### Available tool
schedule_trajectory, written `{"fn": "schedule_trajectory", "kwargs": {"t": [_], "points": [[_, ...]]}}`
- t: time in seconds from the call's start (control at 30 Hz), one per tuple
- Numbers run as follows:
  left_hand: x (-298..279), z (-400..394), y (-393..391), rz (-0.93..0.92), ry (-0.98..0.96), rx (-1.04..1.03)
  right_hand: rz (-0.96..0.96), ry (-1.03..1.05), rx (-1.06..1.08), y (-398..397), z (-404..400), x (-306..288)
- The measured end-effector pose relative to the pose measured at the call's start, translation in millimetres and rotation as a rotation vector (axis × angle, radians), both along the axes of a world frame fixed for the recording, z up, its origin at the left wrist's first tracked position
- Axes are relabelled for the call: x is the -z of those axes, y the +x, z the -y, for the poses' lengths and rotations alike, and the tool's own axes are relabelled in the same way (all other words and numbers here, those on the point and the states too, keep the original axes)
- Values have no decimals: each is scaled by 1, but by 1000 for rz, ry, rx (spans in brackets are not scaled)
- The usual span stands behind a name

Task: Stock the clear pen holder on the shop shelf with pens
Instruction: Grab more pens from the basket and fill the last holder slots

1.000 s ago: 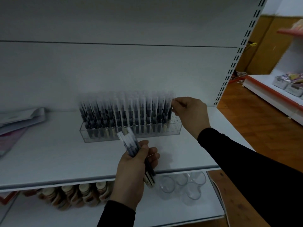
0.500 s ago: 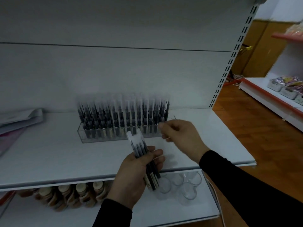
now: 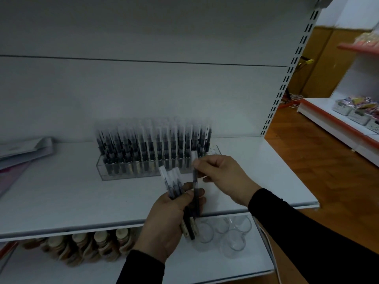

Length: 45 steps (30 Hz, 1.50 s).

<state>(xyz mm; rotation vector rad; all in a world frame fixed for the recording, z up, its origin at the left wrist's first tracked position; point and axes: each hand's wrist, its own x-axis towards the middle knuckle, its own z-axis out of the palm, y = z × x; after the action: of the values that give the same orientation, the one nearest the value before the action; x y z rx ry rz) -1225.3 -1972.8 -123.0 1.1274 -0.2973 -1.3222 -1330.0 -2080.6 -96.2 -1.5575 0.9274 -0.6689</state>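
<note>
A clear pen holder [image 3: 102, 171] stands on the white shelf [image 3: 61, 197], packed with several upright black pens [image 3: 147, 148] with clear caps; its right end looks empty. In front of it my left hand [image 3: 164, 222] grips a bundle of pens [image 3: 173, 185], caps up. My right hand [image 3: 223, 177] pinches the top of a single pen [image 3: 194, 181] that stands upright at the right side of the bundle, its lower part still against my left fingers.
Papers or flat packets [image 3: 24, 150] lie at the shelf's left. The lower shelf holds brown lidded jars [image 3: 86, 244] and clear glass cups [image 3: 231, 238]. A slotted upright [image 3: 287, 78] bounds the right side. Another display [image 3: 352, 115] stands across the wooden floor.
My right hand left the holder's right end, came down to the bundle and took hold of one pen. The left hand stayed nearly still.
</note>
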Motion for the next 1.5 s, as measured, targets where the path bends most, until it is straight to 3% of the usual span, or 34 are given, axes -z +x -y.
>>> {"fn": "schedule_trajectory", "kwargs": {"t": [0.17,0.33,0.57,1.5], "points": [[-2,-1,3,-8,5,-28,210,-48,180,-11,13,-16],[-4,-2,4,-42,-4,-53,270,-226,347,-18,31,-33],[-2,-2,6,29,-1,-81,206,-435,452,-13,49,-44],[-4,-2,8,10,7,-65,-137,-575,382,-2,43,-7]]}}
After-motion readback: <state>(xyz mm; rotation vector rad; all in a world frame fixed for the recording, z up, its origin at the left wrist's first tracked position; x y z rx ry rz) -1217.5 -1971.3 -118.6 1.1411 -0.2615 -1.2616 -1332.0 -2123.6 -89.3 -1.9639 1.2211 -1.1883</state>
